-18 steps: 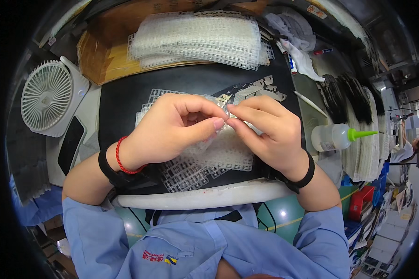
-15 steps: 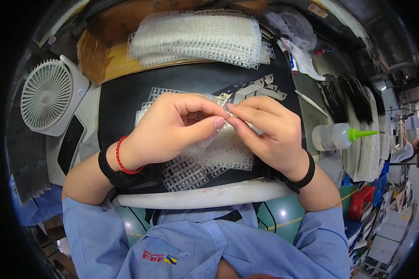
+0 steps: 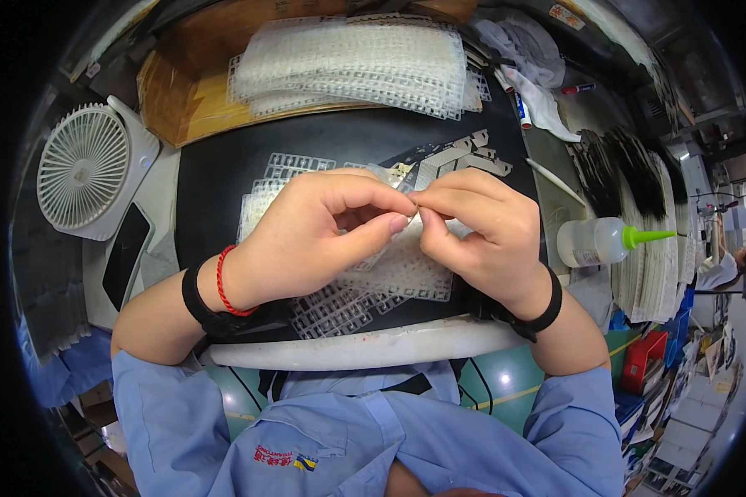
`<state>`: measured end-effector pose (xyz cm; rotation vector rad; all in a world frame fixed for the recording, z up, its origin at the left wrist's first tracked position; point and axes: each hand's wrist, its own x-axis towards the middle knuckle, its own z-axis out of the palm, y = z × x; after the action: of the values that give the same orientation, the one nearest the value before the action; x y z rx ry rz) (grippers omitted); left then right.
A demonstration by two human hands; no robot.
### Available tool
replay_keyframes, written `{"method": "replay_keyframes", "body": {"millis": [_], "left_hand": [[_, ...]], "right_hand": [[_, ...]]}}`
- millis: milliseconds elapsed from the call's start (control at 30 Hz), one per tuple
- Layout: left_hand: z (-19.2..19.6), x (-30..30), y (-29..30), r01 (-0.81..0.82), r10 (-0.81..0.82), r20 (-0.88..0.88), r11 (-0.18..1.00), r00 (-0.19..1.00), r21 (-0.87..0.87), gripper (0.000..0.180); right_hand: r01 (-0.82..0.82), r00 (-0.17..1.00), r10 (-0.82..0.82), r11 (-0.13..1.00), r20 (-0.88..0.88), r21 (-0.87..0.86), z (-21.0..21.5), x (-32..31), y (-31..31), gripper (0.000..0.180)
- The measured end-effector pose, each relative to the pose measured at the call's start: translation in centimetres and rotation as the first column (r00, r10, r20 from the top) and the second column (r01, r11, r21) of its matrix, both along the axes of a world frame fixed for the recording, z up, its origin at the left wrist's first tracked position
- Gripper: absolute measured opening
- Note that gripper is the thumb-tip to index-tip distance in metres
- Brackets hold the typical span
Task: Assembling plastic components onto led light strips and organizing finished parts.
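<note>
Sheets (image 3: 414, 263) lie mid-frame, another stack (image 3: 348, 68) up top; left hand (image 3: 327, 224) and right hand (image 3: 487, 222) have fingertips narrowed, grip unclear; work looks unfinished.

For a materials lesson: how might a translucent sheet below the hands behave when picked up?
The sheet looks thin and lattice-like, so it is probably light and may flex. It could also slide, since the sheets overlap with uneven edges.

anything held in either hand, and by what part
It cannot be told: the left hand and right hand are close together in pinching poses, but anything pinched there is too small to make out.
</note>
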<state>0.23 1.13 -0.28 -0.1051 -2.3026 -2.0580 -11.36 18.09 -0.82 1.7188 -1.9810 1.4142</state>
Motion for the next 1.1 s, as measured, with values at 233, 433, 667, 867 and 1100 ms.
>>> {"method": "replay_keyframes", "body": {"millis": [233, 433, 667, 867, 1100], "left_hand": [[0.0, 0.0, 0.0, 0.023, -0.025, -0.030, 0.998, 0.999, -0.059, 0.015], [0.1, -0.2, -0.1, -0.021, 0.007, 0.092, 0.989, 0.996, 0.148, 0.015], [-0.2, -0.1, 0.3, -0.005, 0.005, -0.002, 1.000, 1.000, 0.025, 0.016], [0.0, 0.0, 0.4, 0.016, -0.020, 0.053, 0.998, 0.998, 0.058, 0.016], [0.1, -0.6, -1.1, -0.060, 0.006, 0.163, 0.943, 0.987, 0.328, 0.020]], "right_hand": [[0.024, 1.000, -0.024, 1.000, 0.017, 0.009, 0.0, -0.1, 0.2, 0.014], [0.031, 0.997, -0.030, 0.999, 0.073, -0.016, 0.0, 0.2, 0.1, 0.013], [0.055, 0.997, -0.057, 0.998, -0.045, -0.038, -0.2, 0.3, 0.1, 0.016], [0.052, 0.990, -0.059, 0.997, -0.128, -0.061, -0.2, -0.1, 0.2, 0.015], [0.031, 0.912, -0.007, 0.998, 0.411, -0.052, -0.3, -0.8, 0.6, 0.005]]}}
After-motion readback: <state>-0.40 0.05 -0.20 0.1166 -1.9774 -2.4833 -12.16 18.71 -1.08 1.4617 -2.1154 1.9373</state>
